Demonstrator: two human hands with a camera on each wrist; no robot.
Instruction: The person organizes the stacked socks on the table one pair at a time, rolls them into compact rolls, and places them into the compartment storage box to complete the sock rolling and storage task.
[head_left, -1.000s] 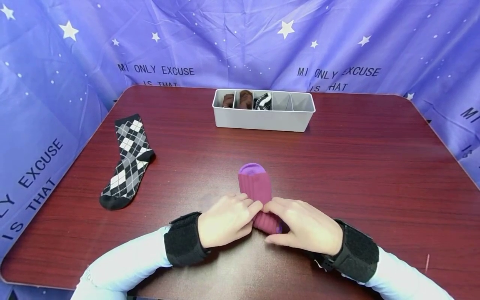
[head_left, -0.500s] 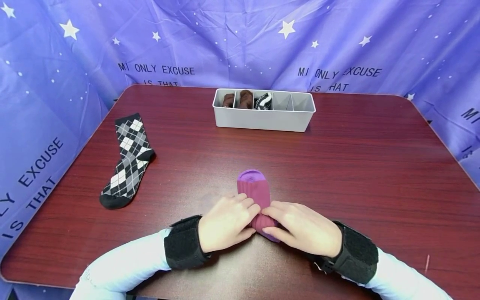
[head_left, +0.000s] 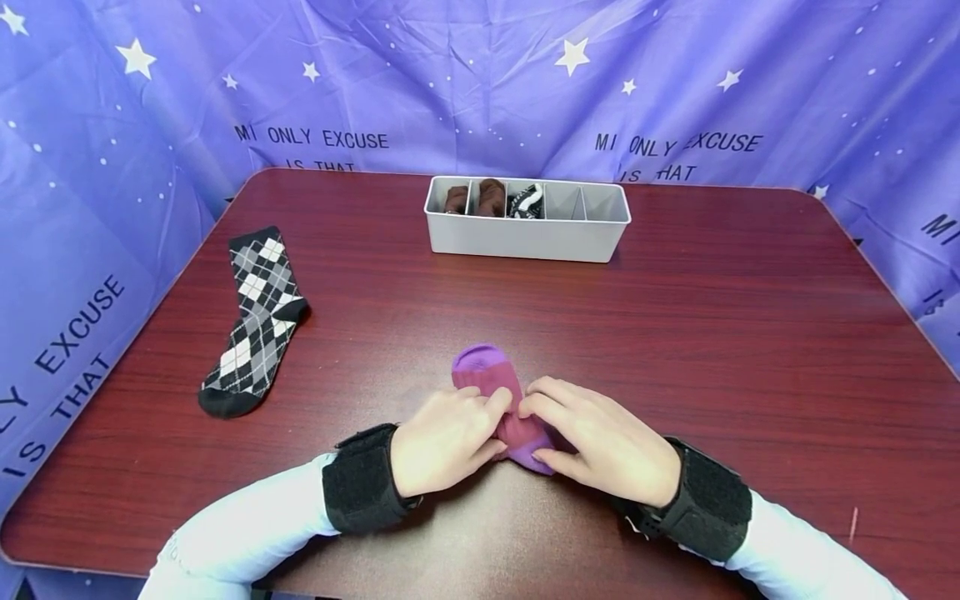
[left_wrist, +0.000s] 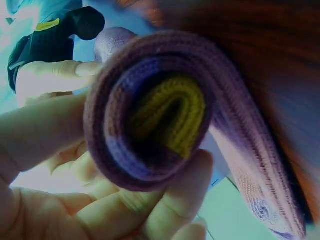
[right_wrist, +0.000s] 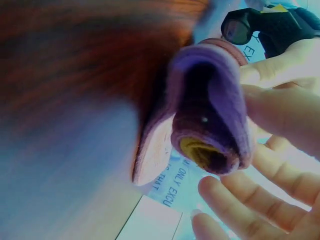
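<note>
A pink sock (head_left: 491,377) with purple ends lies partly rolled up on the table near the person. My left hand (head_left: 450,442) grips the rolled part. In the left wrist view, thumb and fingers curl round the sock roll (left_wrist: 150,42), whose coiled layers show yellow at the core, while an unrolled length hangs off to the right. On the other side, my right hand (head_left: 603,437) pinches the purple cuff (right_wrist: 227,75) between thumb and fingers. The cuff stands open around the yellow-centred roll in the right wrist view. Its outer fingers are spread.
A grey divided box (head_left: 525,237) stands at the back, with brown bundles (head_left: 491,198) and a black-and-white bundle (head_left: 527,202) in its left compartments. One argyle sock (head_left: 258,321) lies flat at the left of the dark red table (head_left: 712,317).
The sock's far purple end has shifted left and towards the person, and the sock now slants more. More purple shows at its near end, beside the right thumb. The hands stay close together.
</note>
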